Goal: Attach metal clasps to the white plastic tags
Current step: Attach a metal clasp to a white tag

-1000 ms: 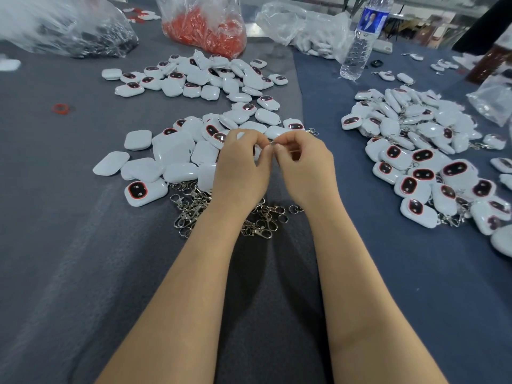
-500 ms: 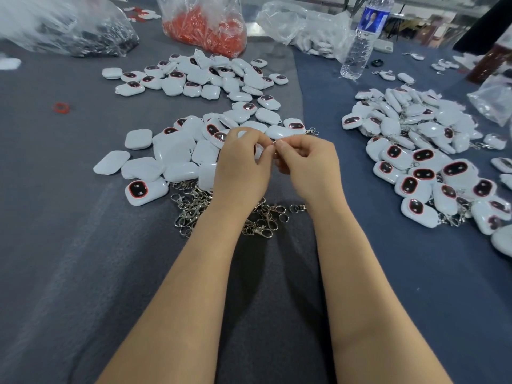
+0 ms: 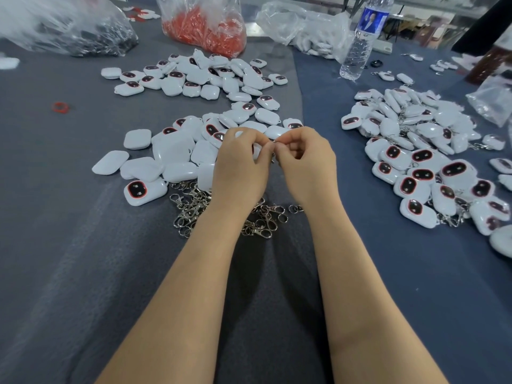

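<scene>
Underneath, grey cloth, blue cloth rightward; left hand, right hand pinch clasp.

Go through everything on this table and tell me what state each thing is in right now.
left hand: pinching a white tag
right hand: pinching a small metal clasp at the tag
loose clasps: heaped, unattached
centre tags: loose, no clasps
right-side tags: several with clasps fitted
water bottle: upright
red ring: lying flat

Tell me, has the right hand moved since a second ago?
No. The right hand still pinches beside the left hand, just beyond the clasp pile, as before.
</scene>
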